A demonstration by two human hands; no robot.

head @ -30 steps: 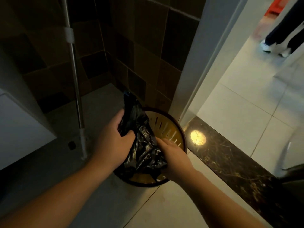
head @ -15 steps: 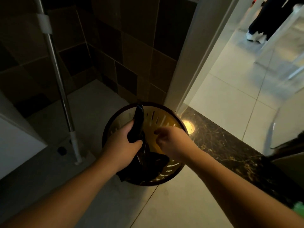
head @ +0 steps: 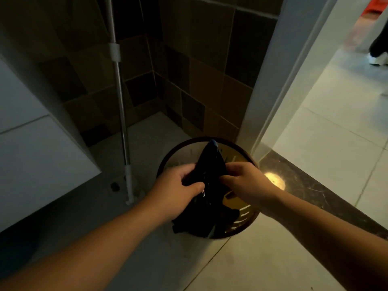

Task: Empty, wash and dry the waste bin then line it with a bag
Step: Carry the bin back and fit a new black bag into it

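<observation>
A round slotted waste bin [head: 241, 222] with a dark rim stands on the tiled floor beside the door frame. A black plastic bag [head: 210, 164], still bunched, hangs over the bin's opening, with its lower part draping over the near rim. My left hand [head: 178, 190] grips the bag's left side. On the right side, my right hand [head: 245, 183] pinches the bag with curled fingers. Both hands are above the bin. Most of the bin's inside is hidden by the bag and my hands.
A metal mop pole [head: 121, 122] leans against the dark tiled wall left of the bin. A white cabinet [head: 31, 154] stands at the left. A dark stone threshold [head: 315, 192] leads right to a bright room, where a person's foot [head: 378, 57] is seen.
My right hand, which was free of the bag half a second ago, now pinches its right side. The bag's top sits more upright between both hands. The view has shifted slightly.
</observation>
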